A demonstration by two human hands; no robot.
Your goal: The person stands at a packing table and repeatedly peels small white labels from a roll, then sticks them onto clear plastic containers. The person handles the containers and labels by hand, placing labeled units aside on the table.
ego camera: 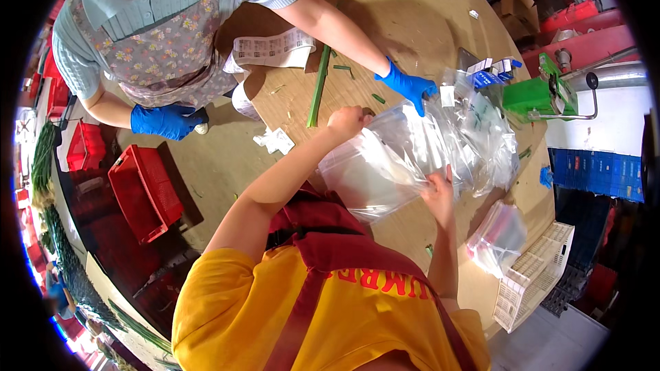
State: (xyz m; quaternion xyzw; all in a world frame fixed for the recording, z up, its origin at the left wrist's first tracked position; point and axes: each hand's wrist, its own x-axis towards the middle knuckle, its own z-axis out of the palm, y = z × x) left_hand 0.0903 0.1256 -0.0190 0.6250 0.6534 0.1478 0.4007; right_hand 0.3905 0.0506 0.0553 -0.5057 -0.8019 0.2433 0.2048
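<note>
A large clear plastic bag (pixel 381 165) lies spread on the wooden table before me. My right hand (pixel 438 196) pinches its near right edge, where the film gathers into folds. At its far left edge, my left hand (pixel 349 122) has its fingers curled against the film; the fingertips are partly hidden. Beyond the bag, a co-worker's blue-gloved hand (pixel 410 87) reaches down onto the plastic. More crumpled clear bags (pixel 487 139) are heaped to the right.
A green bench device with a lever (pixel 541 95) and small blue boxes (pixel 487 74) stand at right. Nearer are stacked bags (pixel 497 239) and a cream plastic basket (pixel 533 278). A green stalk (pixel 319 85) and a printed label strip (pixel 273 50) lie leftward; a red crate (pixel 147 193) stands below.
</note>
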